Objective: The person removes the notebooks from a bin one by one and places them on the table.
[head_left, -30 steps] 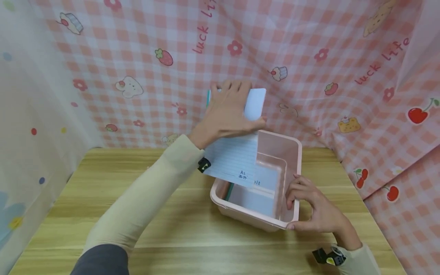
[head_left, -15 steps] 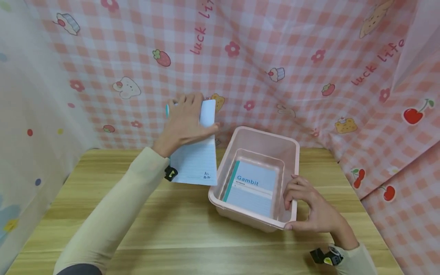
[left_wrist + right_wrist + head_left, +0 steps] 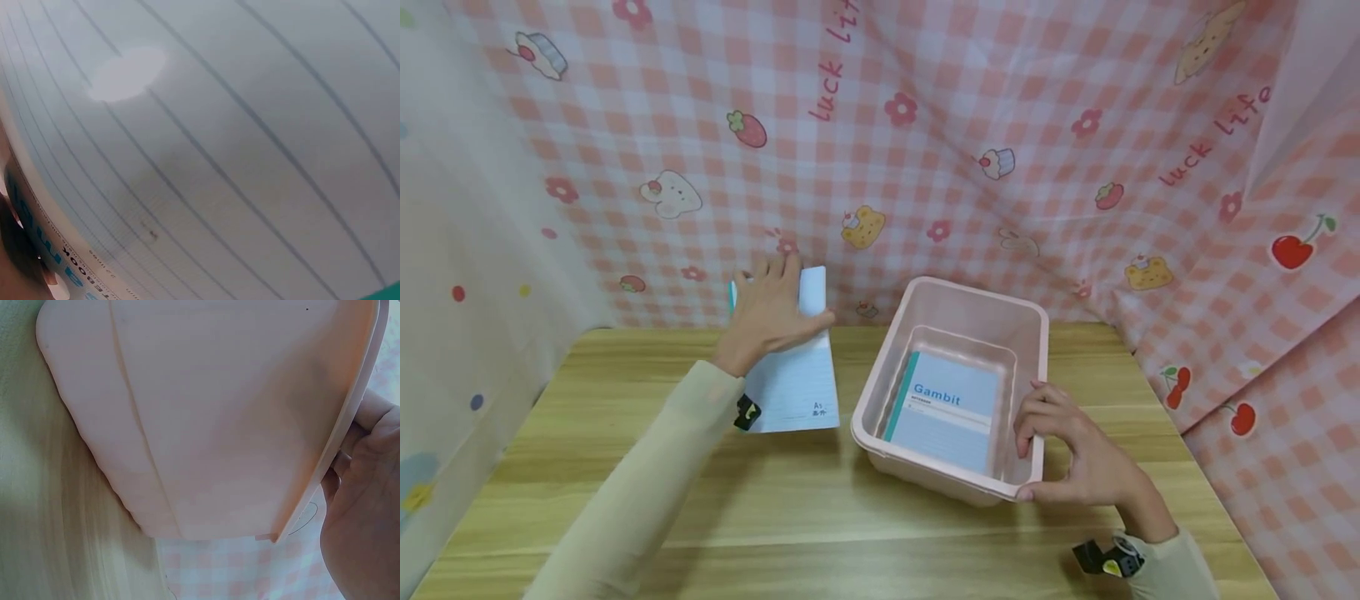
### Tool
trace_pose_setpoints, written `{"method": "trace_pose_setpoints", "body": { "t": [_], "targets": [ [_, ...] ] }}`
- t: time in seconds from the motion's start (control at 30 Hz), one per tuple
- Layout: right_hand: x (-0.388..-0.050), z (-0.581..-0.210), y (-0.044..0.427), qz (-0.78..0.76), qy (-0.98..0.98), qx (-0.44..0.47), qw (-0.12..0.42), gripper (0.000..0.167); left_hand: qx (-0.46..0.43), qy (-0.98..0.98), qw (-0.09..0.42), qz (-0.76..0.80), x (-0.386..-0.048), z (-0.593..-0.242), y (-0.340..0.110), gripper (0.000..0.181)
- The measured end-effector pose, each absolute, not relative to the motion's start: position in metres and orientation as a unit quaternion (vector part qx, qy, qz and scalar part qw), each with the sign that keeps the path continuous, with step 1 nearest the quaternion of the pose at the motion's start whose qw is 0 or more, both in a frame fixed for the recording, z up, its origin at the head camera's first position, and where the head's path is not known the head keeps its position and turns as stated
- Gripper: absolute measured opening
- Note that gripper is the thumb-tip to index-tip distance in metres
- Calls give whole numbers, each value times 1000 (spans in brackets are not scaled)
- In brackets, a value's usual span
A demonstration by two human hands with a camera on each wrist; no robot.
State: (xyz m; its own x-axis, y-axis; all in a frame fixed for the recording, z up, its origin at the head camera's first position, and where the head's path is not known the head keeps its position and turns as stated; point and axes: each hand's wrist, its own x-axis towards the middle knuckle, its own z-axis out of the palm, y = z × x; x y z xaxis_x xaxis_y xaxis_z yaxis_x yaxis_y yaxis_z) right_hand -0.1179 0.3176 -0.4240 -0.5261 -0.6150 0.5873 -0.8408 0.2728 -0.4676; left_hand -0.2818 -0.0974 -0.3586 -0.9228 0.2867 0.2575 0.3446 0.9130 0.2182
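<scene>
My left hand (image 3: 767,312) grips a light-blue notebook (image 3: 793,387) with a teal spine, left of the pink plastic bin (image 3: 977,315). Its fingers reach over the notebook's upper part, with the fingertips hidden behind it. The held notebook's lined cover (image 3: 250,156) fills the left wrist view. A second notebook (image 3: 951,437), printed "Gambit", lies flat on the bin's floor. My right hand (image 3: 1086,458) pinches the bin's near right rim, fingers inside and thumb outside. The right wrist view shows the bin's outer wall (image 3: 237,425) and my right palm (image 3: 365,512) at its rim.
The bin stands on a wood-grain table (image 3: 790,525). Behind the table hangs a pink checked curtain (image 3: 820,175) with cartoon prints, and a pale curtain (image 3: 467,217) hangs at the left. A small black device (image 3: 1108,558) sits on the right wrist.
From above the bin, my left hand has carried the notebook left and down toward the table. The notebook inside the bin has come into full view. My right hand stays on the rim.
</scene>
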Motion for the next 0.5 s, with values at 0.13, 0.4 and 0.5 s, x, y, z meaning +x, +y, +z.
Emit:
{"method": "trace_pose_setpoints", "body": {
  "t": [0.13, 0.4, 0.5],
  "targets": [
    [-117, -425, 318, 384, -786, 461, 146, 41, -162, -975, 98, -120, -284, -382, -103, 93],
    [-117, -424, 318, 385, -786, 461, 144, 40, -161, -981, 55, -94, -289, -418, -106, 83],
    [-118, -423, 318, 382, -789, 458, 144, 40, -160, -983, 41, -83, -292, -427, -104, 90]
  ]
}}
